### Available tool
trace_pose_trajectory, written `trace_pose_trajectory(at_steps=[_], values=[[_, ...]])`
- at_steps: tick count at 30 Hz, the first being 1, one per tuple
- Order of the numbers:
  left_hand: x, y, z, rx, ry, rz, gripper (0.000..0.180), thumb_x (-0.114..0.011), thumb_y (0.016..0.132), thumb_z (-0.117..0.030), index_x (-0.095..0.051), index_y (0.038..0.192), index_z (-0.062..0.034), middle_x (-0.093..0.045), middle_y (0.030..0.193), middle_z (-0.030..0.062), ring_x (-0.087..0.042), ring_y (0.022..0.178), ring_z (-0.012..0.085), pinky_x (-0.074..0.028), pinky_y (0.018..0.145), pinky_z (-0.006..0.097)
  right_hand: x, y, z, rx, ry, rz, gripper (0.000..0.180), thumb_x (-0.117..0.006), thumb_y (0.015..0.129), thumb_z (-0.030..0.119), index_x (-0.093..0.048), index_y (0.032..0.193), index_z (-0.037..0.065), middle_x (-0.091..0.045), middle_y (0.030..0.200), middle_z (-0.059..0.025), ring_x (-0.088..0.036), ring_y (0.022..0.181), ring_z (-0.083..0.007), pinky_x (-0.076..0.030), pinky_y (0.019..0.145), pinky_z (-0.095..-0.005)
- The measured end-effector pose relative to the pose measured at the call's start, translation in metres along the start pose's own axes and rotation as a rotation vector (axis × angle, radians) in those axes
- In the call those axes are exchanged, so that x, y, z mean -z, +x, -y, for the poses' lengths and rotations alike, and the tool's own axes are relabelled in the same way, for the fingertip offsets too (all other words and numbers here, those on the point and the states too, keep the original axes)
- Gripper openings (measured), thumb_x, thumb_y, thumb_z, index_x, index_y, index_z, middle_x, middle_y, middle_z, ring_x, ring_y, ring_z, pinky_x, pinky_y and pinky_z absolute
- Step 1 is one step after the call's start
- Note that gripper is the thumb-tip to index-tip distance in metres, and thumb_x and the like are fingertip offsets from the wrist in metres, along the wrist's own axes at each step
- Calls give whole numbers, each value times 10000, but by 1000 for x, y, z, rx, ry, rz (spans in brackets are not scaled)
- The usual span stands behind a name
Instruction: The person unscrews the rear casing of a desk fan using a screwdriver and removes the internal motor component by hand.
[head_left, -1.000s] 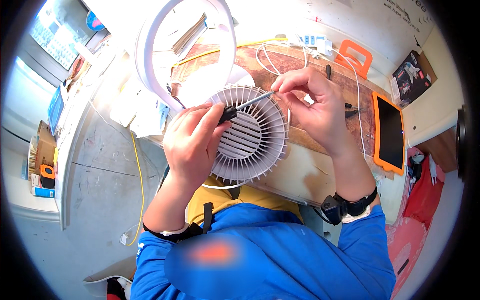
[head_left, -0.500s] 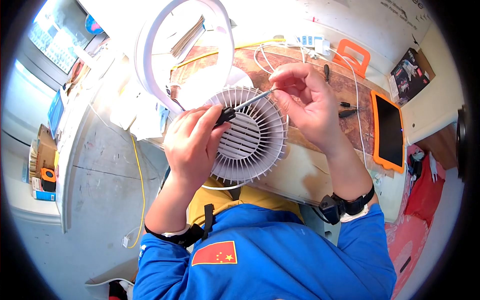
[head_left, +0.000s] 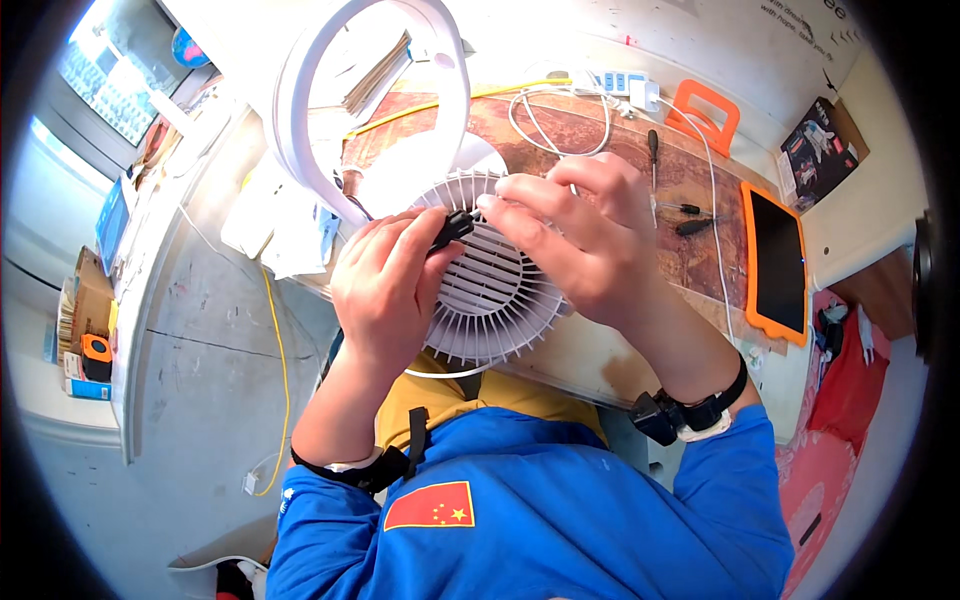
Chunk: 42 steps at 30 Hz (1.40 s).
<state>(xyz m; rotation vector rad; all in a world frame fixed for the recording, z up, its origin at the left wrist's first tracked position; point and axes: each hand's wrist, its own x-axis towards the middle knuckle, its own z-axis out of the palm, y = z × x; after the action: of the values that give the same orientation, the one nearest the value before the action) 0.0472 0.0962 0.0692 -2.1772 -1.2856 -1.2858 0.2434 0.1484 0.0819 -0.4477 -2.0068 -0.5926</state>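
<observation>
My left hand (head_left: 378,285) is closed around the black handle of a screwdriver (head_left: 456,229), just left of my body's middle. Pinched fingers of my right hand (head_left: 590,245) meet its metal shaft close to the handle; most of the shaft is hidden behind them. Below both hands a round white ribbed grille (head_left: 492,345), with straight slats across its centre, stands at the table's near edge. My right hand covers part of its right side.
A tall white ring (head_left: 455,90) rises behind the grille. On the brown tabletop (head_left: 690,270) lie several dark-handled tools, one a screwdriver (head_left: 653,148), plus a white cable (head_left: 607,125) and an orange-framed tablet (head_left: 776,262). An orange stand (head_left: 705,118) and a power strip (head_left: 618,82) are at the back.
My right hand has moved left and down along the screwdriver, from its far tip to near the handle. My left hand and the grille stay almost in place.
</observation>
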Motion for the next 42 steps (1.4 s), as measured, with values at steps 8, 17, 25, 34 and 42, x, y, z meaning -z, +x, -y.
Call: trace_pose_trajectory(at_steps=[8,17,25,34,42], values=[[1,1,0,-8,7,-3,262,-720,744,-106,-636,977,-20,-654,835,122,-654,797,285,-513,704,375,-12,3,2,-28,-1,-30,239,-624,670,177,-715,885,127,-643,903,38,-522,839,-176,-424,723,-318],[1,-1,2,-11,9,-16,293,-742,733,-124,-637,985,-19,-664,843,117,-657,775,277,-513,684,357,-15,2,1,-61,29,-33,194,-628,697,182,-717,864,139,-659,879,47,-528,822,-168,-420,716,-313],[-2,-7,7,0,-13,-57,394,-768,737,-200,-616,1044,-6,-673,857,127,-660,742,281,-515,661,350,-15,5,-9,-118,107,-88,179,-660,683,151,-707,848,100,-673,866,-4,-594,818,-199,-453,723,-337],[-3,-9,7,28,-34,-66,409,-784,719,-176,-614,1047,-2,-680,873,117,-667,749,265,-521,665,339,7,-20,-23,-205,147,-102,194,-711,689,-53,-657,855,31,-656,862,-86,-644,832,-256,-518,735,-337],[-7,-12,7,74,-50,-84,386,-789,714,-176,-629,1023,-10,-687,848,95,-669,744,244,-518,665,321,16,-73,-31,-533,528,-175,140,-639,813,-81,-609,937,-22,-634,986,-180,-650,919,-241,-590,770,-339]])
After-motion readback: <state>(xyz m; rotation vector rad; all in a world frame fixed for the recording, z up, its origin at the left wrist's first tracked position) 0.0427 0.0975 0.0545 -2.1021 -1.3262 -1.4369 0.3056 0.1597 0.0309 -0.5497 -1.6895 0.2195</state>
